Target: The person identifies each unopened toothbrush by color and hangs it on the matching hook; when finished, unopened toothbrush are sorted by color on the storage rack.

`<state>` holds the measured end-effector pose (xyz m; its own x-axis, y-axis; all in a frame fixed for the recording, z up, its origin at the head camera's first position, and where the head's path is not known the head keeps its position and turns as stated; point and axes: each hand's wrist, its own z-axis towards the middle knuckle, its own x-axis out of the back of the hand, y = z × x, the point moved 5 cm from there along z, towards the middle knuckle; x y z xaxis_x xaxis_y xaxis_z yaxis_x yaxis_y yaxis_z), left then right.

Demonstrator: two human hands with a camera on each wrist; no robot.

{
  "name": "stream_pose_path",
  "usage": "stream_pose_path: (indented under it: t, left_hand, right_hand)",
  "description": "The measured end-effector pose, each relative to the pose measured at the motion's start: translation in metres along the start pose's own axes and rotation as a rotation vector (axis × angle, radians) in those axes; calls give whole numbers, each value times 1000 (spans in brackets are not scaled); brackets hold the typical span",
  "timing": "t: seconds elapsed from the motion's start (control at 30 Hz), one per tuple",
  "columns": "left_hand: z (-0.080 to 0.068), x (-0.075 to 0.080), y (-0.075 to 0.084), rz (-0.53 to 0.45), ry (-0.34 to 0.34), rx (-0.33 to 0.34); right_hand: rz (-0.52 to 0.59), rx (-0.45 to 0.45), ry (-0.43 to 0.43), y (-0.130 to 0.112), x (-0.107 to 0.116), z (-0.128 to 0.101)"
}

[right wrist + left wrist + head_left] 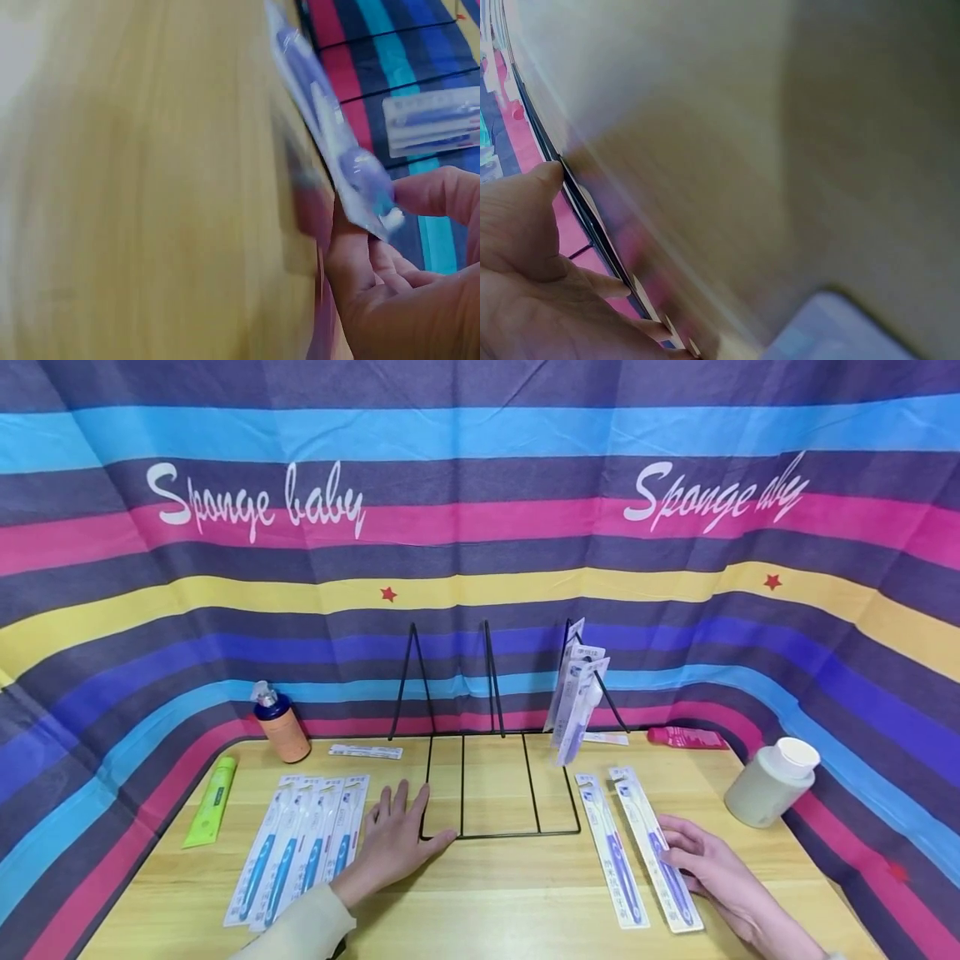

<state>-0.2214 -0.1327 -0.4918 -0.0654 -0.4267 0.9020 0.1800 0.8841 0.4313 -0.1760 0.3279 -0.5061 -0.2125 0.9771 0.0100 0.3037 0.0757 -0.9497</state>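
My right hand [708,864] pinches a packaged purple toothbrush [651,835] between thumb and fingers. In the right wrist view, the thumb presses the clear plastic front of this pack [326,112]. Beside it on the table lies another packaged purple toothbrush [611,852]. My left hand [393,839], fingers spread, rests at the front left corner of a black wire rack [517,835]. In the left wrist view, the thumb [549,176] touches the dark wire. Several purple toothbrush packs [581,706] hang from the rack's right arm.
Several packaged blue toothbrushes [296,852] lie in a row at left, near a green tube [210,802] and a pump bottle [281,727]. At right stand a pale jar [768,785] and, farther back, a pink tube [686,737]. A striped curtain [480,552] surrounds the table.
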Motion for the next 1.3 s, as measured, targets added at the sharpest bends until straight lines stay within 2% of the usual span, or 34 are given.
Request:
stream_pose_path:
  t: [0.1, 0.27, 0.4, 0.53, 0.7, 0.9, 1.07, 1.3]
  left_hand:
    - [0, 0, 1, 11, -3, 0]
    - [1, -1, 0, 10, 1, -1]
    - [0, -1, 0, 7, -2, 2]
    - [-1, 0, 0, 3, 0, -1]
    - [-1, 0, -1, 12, -2, 5]
    - [1, -2, -2, 7, 8, 0]
    - [1, -5, -3, -3, 31, -17]
    - [2, -2, -2, 8, 2, 16]
  right_hand:
    - [66, -6, 11, -1, -4, -2]
    - [131, -9, 92, -7, -10, -5]
    - [176, 43, 150, -15, -17, -9]
    - [196, 121, 149, -24, -24, -12]
    - [211, 255, 97, -37, -34, -15]
    - [280, 459, -12, -61, -48, -21]
    - [316, 528, -57, -76, -57, -27]
    - [283, 625, -85, -89, -70, -33]
